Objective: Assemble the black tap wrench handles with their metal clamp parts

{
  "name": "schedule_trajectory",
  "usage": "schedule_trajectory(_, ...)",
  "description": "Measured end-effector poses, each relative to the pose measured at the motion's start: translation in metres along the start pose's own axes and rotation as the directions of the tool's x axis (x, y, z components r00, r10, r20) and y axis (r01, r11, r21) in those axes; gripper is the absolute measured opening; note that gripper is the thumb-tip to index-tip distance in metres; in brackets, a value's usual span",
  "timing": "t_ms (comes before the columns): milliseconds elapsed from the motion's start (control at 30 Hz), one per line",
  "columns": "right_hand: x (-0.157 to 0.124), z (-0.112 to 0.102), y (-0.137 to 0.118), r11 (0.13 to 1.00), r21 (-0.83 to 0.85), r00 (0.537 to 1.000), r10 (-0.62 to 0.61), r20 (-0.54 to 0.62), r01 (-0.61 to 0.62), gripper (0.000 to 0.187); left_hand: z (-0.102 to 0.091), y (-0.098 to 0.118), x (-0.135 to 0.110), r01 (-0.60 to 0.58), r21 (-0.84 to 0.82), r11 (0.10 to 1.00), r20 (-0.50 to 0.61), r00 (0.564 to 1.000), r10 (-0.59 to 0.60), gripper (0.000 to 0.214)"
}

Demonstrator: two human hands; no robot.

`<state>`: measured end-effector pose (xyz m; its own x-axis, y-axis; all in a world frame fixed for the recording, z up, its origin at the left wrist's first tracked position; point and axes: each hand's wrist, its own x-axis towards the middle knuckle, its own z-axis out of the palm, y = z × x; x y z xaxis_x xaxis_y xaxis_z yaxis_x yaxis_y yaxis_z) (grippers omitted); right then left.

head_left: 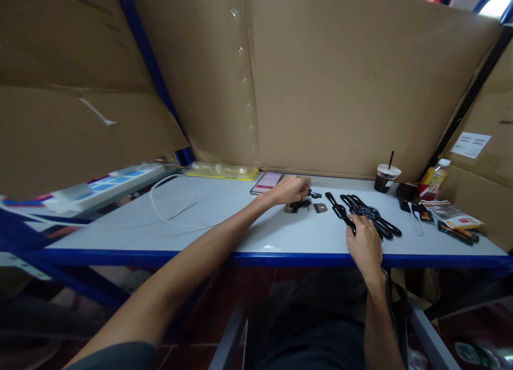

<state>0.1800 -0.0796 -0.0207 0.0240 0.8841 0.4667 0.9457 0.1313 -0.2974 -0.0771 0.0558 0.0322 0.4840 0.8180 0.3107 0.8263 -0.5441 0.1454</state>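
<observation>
My left hand (pixel 294 190) reaches across the table with its fingers closed in a pinch. A small black piece (pixel 315 194) lies against or just beside the fingertips; whatever they hold is hidden. Below that hand are small dark parts (pixel 300 205) and a flat metal plate with a slot (pixel 320 208). My right hand (pixel 364 241) is low over several glossy black handle-shaped pieces, its fingers bent. The leftmost black handle (pixel 339 209) runs into the gap at its thumb and seems gripped there. Other black handles (pixel 390 227) lie crossed in a pile under and beyond the fingers.
A phone (pixel 267 183) lies behind my left forearm, near a yellow-edged clear package (pixel 224 171). A white cable (pixel 160 216) loops at left. At right stand a drink cup with straw (pixel 387 178) and a bottle (pixel 435 177), near packets (pixel 455 215). Cardboard walls (pixel 320 92) enclose the table.
</observation>
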Motion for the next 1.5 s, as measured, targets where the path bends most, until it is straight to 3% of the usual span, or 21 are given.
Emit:
schedule_trajectory(100, 0.000, 0.001, 0.000, 1.000, -0.003, 1.000, -0.004, -0.008, 0.004, 0.037, 0.001, -0.004, 0.001, 0.045, 0.005, 0.999, -0.005, 0.999, -0.045, 0.031)
schedule_trajectory(300, -0.001, 0.000, 0.000, 1.000, -0.011, 1.000, -0.015, -0.012, 0.015, 0.037, 0.007, -0.025, 0.002, 0.219, 0.136, 0.966, 0.023, 0.974, -0.224, 0.027)
schedule_trajectory(500, 0.000, -0.001, -0.001, 1.000, 0.003, 1.000, 0.002, 0.019, -0.002, 0.037, 0.024, -0.039, 0.006, 0.249, 0.127, 0.960, 0.104, 0.959, -0.262, 0.032)
schedule_trajectory(667, 0.000, -0.002, -0.003, 1.000, -0.006, 0.999, 0.027, 0.040, -0.027, 0.039, 0.030, -0.048, 0.011, 0.273, 0.068, 0.960, 0.131, 0.951, -0.279, 0.036)
schedule_trajectory(833, 0.001, -0.005, -0.005, 0.998, -0.039, 0.996, 0.057, 0.064, -0.055, 0.037, 0.035, -0.055, 0.017, 0.318, -0.030, 0.947, 0.139, 0.940, -0.311, 0.026)
schedule_trajectory(1033, 0.000, -0.005, -0.007, 0.997, -0.037, 0.996, 0.074, 0.056, -0.072, 0.037, 0.033, -0.057, 0.017, 0.328, -0.225, 0.917, 0.051, 0.944, -0.325, 0.037)
schedule_trajectory(1200, -0.001, -0.007, -0.005, 0.995, -0.021, 0.994, 0.102, 0.041, -0.101, 0.037, 0.023, -0.048, 0.016, 0.237, -0.363, 0.901, -0.041, 0.962, -0.269, 0.033)
schedule_trajectory(1300, -0.001, -0.010, -0.003, 0.991, -0.013, 0.989, 0.135, 0.054, -0.135, 0.037, 0.022, -0.031, 0.015, 0.172, -0.470, 0.866, -0.059, 0.972, -0.225, 0.024)
schedule_trajectory(1500, 0.000, -0.012, -0.003, 0.983, -0.012, 0.982, 0.181, 0.057, -0.181, 0.039, 0.039, 0.026, 0.012, 0.078, -0.843, 0.531, 0.079, 0.997, -0.021, 0.016)
